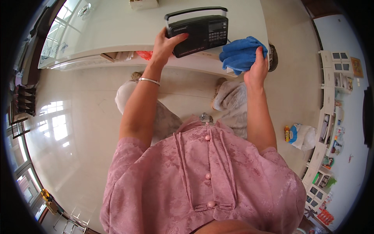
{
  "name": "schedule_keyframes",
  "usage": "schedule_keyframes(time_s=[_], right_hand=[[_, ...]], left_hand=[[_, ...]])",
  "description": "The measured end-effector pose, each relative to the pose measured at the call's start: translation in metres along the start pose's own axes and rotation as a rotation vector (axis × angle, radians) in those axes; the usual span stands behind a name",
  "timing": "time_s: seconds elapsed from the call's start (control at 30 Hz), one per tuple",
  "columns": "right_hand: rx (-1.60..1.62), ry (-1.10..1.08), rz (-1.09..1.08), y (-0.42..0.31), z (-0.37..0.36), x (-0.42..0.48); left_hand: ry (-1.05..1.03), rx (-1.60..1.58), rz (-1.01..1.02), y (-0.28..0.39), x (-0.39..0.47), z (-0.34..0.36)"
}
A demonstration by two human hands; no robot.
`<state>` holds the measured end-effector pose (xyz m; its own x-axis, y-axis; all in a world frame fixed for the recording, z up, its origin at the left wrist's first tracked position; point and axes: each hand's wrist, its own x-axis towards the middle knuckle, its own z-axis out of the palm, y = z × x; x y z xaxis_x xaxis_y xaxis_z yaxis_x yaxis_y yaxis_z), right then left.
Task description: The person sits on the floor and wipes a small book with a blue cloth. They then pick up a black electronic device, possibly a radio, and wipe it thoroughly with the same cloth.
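Observation:
My left hand (167, 45) grips the left end of a black portable radio (195, 36), thumb across its front. The radio is held up, slightly tilted, over the front edge of a pale glossy table (117, 26). Its carry handle stands raised on top, and a keypad and small display sit on the right of its face. In my right hand (257, 68) is a bunched blue cloth (241, 55), pinched under the thumb. The cloth hangs just right of the radio's lower corner; whether they touch I cannot tell.
Below the tabletop, an open drawer (109, 56) holds a red plastic bag (144, 55). A small box (143, 4) and a glass dish (84, 10) stand farther back. On the floor at right are a bottle (287, 134) and a white-and-blue package (302, 137), near a long white cabinet (328, 83).

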<state>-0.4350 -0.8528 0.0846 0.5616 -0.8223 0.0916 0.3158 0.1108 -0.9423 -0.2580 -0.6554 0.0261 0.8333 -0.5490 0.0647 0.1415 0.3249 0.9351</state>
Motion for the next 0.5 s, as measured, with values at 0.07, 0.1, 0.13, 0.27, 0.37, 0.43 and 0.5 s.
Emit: schedule_keyframes(time_s=[0.07, 0.1, 0.13, 0.27, 0.37, 0.43, 0.5], right_hand=[[0.043, -0.013, 0.014, -0.004, 0.001, 0.0], [0.066, -0.02, 0.022, -0.006, 0.0, 0.0], [0.094, -0.018, 0.042, -0.01, 0.001, 0.0], [0.158, -0.038, 0.089, -0.019, 0.008, -0.004], [0.153, -0.08, 0.061, -0.015, 0.017, -0.006], [0.143, -0.084, 0.03, -0.016, 0.032, -0.016], [0.131, -0.1, 0.037, -0.017, 0.038, -0.023]], left_hand=[[0.062, -0.197, -0.094, -0.005, -0.012, -0.003], [0.075, -0.303, -0.147, -0.005, -0.022, -0.003], [0.09, -0.409, -0.2, -0.003, -0.033, -0.003], [0.124, -0.694, -0.287, -0.006, -0.069, -0.004], [0.168, -0.81, -0.268, -0.013, -0.094, 0.001], [0.228, -0.831, -0.249, -0.017, -0.103, 0.003], [0.299, -0.807, -0.228, -0.02, -0.111, 0.007]])
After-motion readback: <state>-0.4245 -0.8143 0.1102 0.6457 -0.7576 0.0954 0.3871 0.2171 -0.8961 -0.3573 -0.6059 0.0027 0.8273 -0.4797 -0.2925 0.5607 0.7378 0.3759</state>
